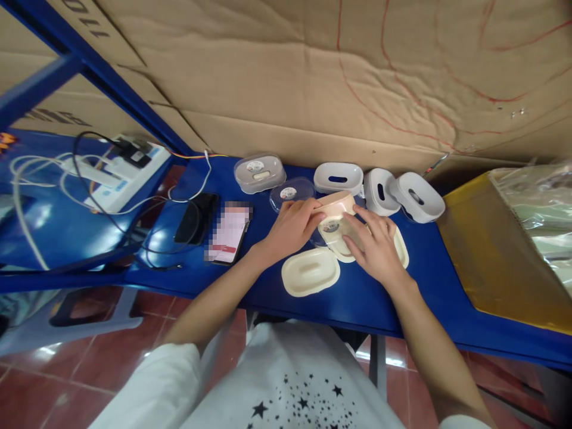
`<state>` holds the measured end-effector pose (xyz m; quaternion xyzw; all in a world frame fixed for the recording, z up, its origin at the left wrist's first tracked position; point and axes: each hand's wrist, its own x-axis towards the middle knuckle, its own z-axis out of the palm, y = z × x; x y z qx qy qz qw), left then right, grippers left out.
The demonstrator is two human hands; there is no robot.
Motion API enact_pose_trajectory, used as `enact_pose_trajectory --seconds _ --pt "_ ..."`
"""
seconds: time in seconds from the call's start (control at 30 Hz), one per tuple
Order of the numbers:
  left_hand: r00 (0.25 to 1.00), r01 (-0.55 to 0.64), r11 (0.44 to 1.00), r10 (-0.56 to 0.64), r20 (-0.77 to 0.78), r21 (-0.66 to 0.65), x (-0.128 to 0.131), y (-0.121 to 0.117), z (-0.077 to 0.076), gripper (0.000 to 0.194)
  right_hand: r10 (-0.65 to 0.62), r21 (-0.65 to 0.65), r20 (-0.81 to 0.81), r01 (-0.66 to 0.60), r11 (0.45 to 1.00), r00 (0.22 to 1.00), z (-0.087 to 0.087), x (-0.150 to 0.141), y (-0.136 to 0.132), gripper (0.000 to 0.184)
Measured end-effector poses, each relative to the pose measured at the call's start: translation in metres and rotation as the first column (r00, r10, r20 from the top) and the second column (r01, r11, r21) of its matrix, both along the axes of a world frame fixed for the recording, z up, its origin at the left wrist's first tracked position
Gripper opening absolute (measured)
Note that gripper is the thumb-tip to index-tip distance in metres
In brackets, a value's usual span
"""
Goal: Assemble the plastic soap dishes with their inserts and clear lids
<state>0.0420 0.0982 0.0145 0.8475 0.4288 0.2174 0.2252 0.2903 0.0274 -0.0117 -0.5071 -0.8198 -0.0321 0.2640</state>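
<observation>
My left hand (pixel 292 229) pinches the left end of a cream oval plastic dish (pixel 336 205), which is tilted up above the table. At its right end, the fingertips of my right hand (pixel 375 244) touch the same dish, with the fingers bent and partly spread. Below the hands lie other cream pieces and a clear lid with a round label (pixel 331 226), partly hidden. A cream oval tray (pixel 310 272) with a raised middle rests nearer me. Another cream piece (pixel 402 247) shows beside my right wrist.
Behind the hands stand grey slotted dishes (pixel 338 177), a lidded grey dish (pixel 260 173) and a clear lid (pixel 292 192). Leftward lie a phone (pixel 231 232), a black device (pixel 196 219), cables and a power strip (pixel 129 179). A cardboard box (pixel 482 256) stands at right.
</observation>
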Motion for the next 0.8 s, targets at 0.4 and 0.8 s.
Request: enact_pose_trajectory --seconds 0.4,0.8 --pt "0.989 0.064 0.998 -0.066 0.13 0.015 0.023 0.02 0.003 0.021 -0.08 0.039 0.041 0.078 0.996 0.996 0.005 0.003 -0.001 0.033" --pt "0.933 -0.208 0.961 0.251 -0.257 0.182 -0.087 0.105 -0.007 0.047 0.039 0.091 0.006 -0.039 0.995 0.999 0.006 0.0 -0.002 0.014"
